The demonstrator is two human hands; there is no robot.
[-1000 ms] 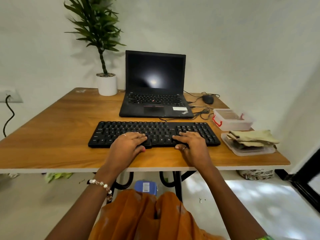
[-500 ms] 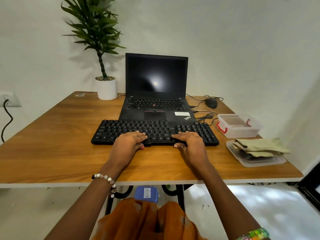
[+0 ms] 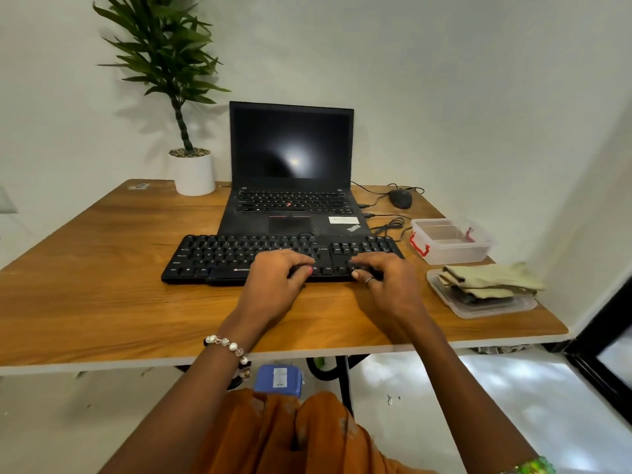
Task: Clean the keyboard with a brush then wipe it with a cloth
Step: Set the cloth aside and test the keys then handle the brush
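Wooden desk [image 3: 102, 268], black keyboard [image 3: 219, 258] under both hands – left [image 3: 273, 285], right [image 3: 390, 289] – fingers loosely bent on keys, gripping nothing

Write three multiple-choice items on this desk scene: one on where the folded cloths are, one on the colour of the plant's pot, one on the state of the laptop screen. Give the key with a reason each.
1. Where do the folded cloths lie?
A. On a clear lid at the table's right edge
B. On the laptop
C. Beside the plant

2. What colour is the plant pot?
A. Black
B. White
C. Orange

3. What state is the laptop screen in?
A. Closed flat
B. Lit with a window
C. Open and dark

Key: 1 A, the cloths sit on the clear lid right of the keyboard; 2 B, the pot is plain white; 3 C, the screen stands upright and black, with only a glare spot.
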